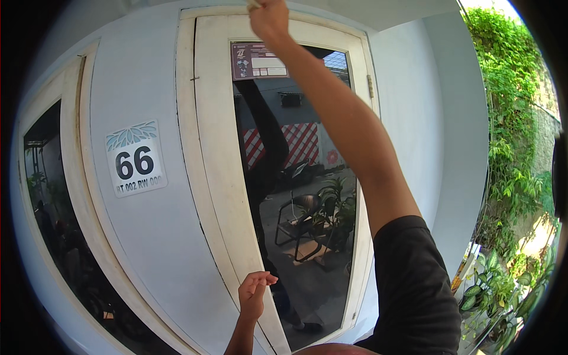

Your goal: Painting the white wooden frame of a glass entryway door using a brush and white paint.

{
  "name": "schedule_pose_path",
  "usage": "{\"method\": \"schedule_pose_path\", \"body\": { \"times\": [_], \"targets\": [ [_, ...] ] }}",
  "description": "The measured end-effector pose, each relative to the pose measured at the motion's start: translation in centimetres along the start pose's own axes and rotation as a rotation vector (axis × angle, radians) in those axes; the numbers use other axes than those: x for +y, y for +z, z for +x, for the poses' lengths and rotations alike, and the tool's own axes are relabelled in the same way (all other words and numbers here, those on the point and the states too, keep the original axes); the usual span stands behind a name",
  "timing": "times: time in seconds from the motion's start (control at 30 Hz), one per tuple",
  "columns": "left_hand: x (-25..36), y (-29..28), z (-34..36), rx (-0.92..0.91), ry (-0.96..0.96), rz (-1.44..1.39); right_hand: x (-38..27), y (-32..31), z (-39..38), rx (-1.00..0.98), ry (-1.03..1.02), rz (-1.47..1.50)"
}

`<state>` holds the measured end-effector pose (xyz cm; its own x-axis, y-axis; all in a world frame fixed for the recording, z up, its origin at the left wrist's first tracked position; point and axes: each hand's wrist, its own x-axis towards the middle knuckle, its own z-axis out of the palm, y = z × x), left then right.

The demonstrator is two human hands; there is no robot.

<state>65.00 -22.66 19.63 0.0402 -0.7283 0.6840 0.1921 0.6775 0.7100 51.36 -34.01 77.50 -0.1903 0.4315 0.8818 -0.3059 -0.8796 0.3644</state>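
My right hand (270, 21) is raised high at the top edge, in front of the upper part of a cream-framed door (213, 148). Its fingers are closed round a small pale thing (254, 3), mostly cut off by the picture's edge, so its kind does not show. Lower down, my left hand (254, 291) is held before the door's left stile, fingers curled in together with nothing visible in them. Dark glass (319, 248) fills the door and mirrors a chair, plants and my raised arm. A printed sticker (258, 62) is on the glass near its top.
A white house-number plate (136, 160) with blue leaf shapes hangs on the pale wall (154, 248) left of the door. Further left stands a cream-framed window (53, 177). Hinges (371, 86) line the door's right side. Green climbing plants (509, 89) and potted leaves (485, 290) are at the right.
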Motion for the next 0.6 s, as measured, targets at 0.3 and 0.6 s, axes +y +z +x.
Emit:
{"method": "schedule_pose_path", "body": {
  "times": [0.3, 0.6],
  "targets": [
    [1.0, -1.6, -0.7, 0.017, 0.019, -0.004, 9.1, -17.2, 2.6, 0.134, 0.403, -0.171],
    [1.7, -2.9, -0.9, 0.028, 0.045, -0.018, 9.5, -15.9, 1.2, 0.680, 0.537, -0.114]
  ]
}}
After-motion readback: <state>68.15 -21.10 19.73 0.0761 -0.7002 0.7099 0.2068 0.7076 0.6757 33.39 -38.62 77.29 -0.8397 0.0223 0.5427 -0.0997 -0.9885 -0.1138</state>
